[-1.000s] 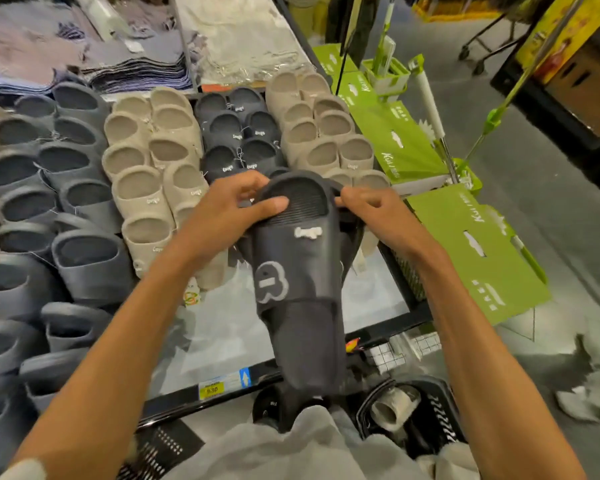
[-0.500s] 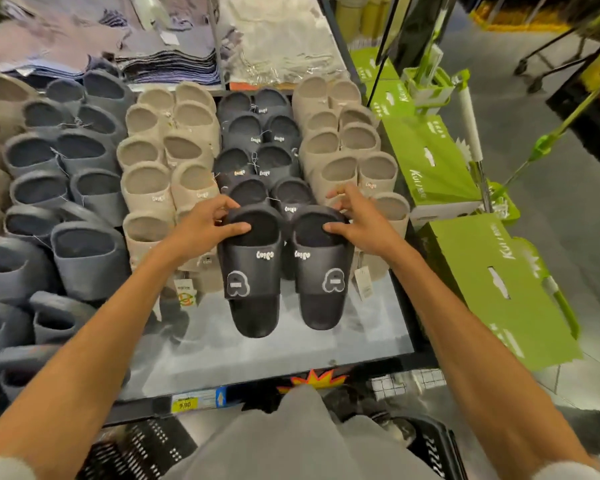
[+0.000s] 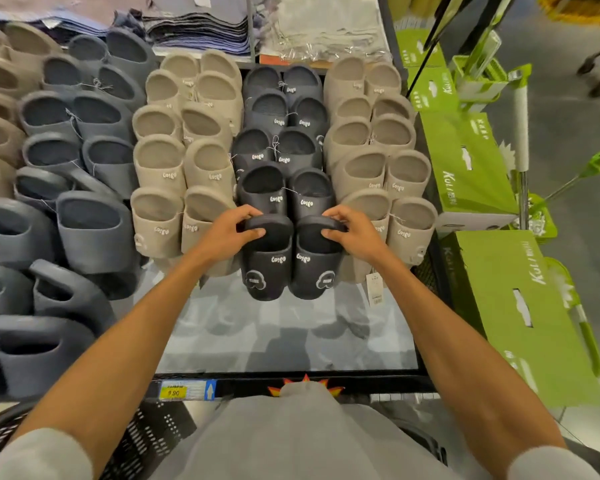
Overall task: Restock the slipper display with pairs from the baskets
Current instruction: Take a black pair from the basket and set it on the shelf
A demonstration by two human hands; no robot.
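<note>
Black foam pair at the front of the black column is the task item. Left slipper and right slipper sit side by side, touching, toes toward me on the display shelf, heels away and tipped up against the row behind. Left hand grips the heel rim of the left slipper, fingers curled over the top, thumb on the footbed side. Right hand does the same on the right slipper, mirror image. Both hands are closed round the rims.

Long axis of each slipper runs straight away from me, in line with my forearms, so I read any seating push as going forward along that axis, into the column. Neither hand is nearer: one each, level. Beige slippers flank on the left and a beige column on the right, both just beside the pair. A paper tag hangs by the right slipper. Bare shelf lies between the toes and the front edge with the price label. Basket sits below that edge, by my left forearm, contents not visible. My guess: placement nearly done, release next, then back and down for another pair.
</note>
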